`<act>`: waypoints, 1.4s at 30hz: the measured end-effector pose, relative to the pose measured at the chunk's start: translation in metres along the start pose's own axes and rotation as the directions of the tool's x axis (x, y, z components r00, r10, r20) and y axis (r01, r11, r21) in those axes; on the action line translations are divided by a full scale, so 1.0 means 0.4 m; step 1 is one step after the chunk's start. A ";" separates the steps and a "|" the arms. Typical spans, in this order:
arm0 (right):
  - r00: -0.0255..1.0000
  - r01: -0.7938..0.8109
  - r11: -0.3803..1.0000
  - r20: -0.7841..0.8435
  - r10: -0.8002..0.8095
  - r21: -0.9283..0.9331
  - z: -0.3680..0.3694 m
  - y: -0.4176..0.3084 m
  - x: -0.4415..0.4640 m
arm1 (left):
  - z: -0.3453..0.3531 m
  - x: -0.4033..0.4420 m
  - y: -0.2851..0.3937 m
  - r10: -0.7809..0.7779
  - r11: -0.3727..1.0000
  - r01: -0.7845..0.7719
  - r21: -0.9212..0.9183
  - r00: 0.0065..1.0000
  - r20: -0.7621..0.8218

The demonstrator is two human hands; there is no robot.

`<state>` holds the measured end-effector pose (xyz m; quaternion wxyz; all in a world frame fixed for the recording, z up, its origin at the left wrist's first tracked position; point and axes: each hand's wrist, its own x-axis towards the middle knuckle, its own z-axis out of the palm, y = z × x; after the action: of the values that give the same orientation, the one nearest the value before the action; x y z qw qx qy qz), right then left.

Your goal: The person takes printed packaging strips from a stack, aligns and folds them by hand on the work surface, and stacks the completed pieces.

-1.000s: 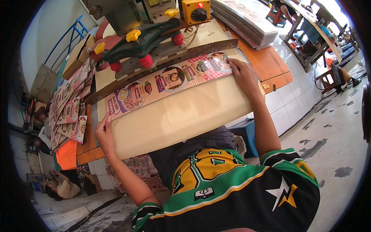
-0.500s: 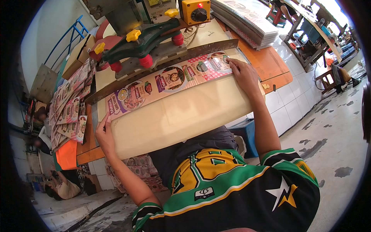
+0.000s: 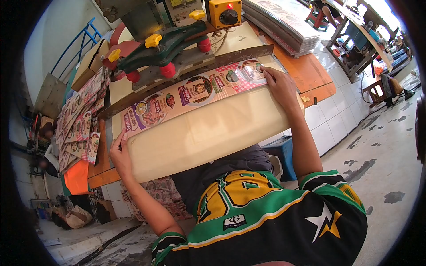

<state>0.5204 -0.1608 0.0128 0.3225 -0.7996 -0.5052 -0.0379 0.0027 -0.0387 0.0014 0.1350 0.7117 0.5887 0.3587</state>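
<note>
A long printed plastic strip [image 3: 195, 93] with pictures of food bowls lies across a cream sheet [image 3: 208, 128]. My left hand [image 3: 121, 153] pinches the strip's lower left corner, thumb and fingers close together. At the far right end, my right hand [image 3: 278, 86] grips the strip's edge between thumb and fingers. Along the strip's far side runs a metal bar [image 3: 186, 77]. Just behind it stands a machine's dark green frame [image 3: 173, 52] with yellow knobs and red cylinders.
A yellow control box [image 3: 225, 13] with a lit red lamp sits above the machine. Printed packs [image 3: 80, 124] are heaped on the left. Stacked flat sheets [image 3: 288, 24] lie at back right on the orange table [image 3: 317, 80]. A blue bin [image 3: 284, 155] stands below, and people sit in the left background.
Both hands and the strip stay practically where they were. At the lower left, a person in the background has shifted their arms.
</note>
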 end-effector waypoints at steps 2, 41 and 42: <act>1.000 0.002 1.000 0.000 -0.002 -0.001 -0.001 -0.001 0.000 | 0.001 0.000 -0.001 -0.016 0.999 0.015 -0.047 1.000 -0.015; 0.996 0.014 0.996 0.091 -0.006 -0.087 0.029 0.013 0.093 | 0.055 0.139 -0.054 -0.011 0.986 -0.004 0.169 0.996 0.089; 0.995 0.008 0.995 0.098 0.002 -0.104 0.026 0.009 0.092 | 0.054 0.138 -0.049 -0.011 0.986 -0.004 0.168 0.996 0.089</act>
<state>0.5387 -0.1271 0.0172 0.2550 -0.8154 -0.5191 -0.0254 0.0054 0.0231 -0.0065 0.1011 0.7350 0.6114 0.2753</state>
